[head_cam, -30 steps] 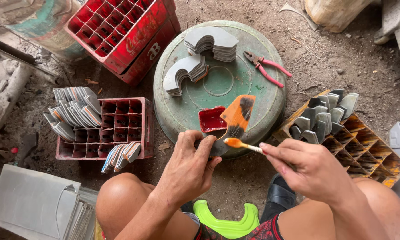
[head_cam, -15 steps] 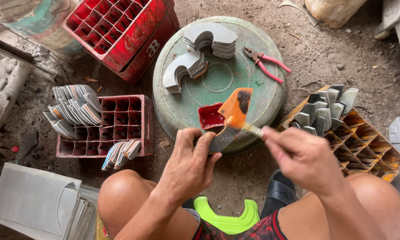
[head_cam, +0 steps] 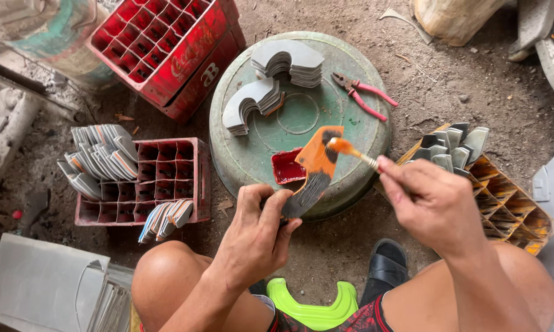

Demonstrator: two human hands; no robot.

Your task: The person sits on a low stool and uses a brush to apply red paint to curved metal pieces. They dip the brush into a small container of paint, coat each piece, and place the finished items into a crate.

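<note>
Ground: bare dirt yard, dusty; upturned green basin (head_cam: 252,154) serves as work surface.
Piece in hand: curved flat cutout (head_cam: 316,172), grey, upper part painted orange w/ black patch; held tilted over basin's near rim.
Handling (est.): prob. light, thin, stiff sheet; wet paint up top, so grip belongs at bare grey lower end, edges only.
Left hand (head_cam: 255,237): fingers curled closed round cutout's lower end, thumb pressing on front.
Right hand (head_cam: 427,200): fingers pinched tight on small brush (head_cam: 351,152); orange tip touching cutout's top edge.
Paint: small red dish (head_cam: 286,167) on basin, just behind cutout.
Stock: two stacks of grey cutouts (head_cam: 271,80) on basin top.
Tool: red-handled pliers (head_cam: 363,95), on basin, right side.
Crates: red bottle crate (head_cam: 166,49) upper left; lower red crate (head_cam: 166,178) w/ painted pieces in slots.
Right side: yellow divider tray (head_cam: 510,209) holding more grey pieces.
</note>
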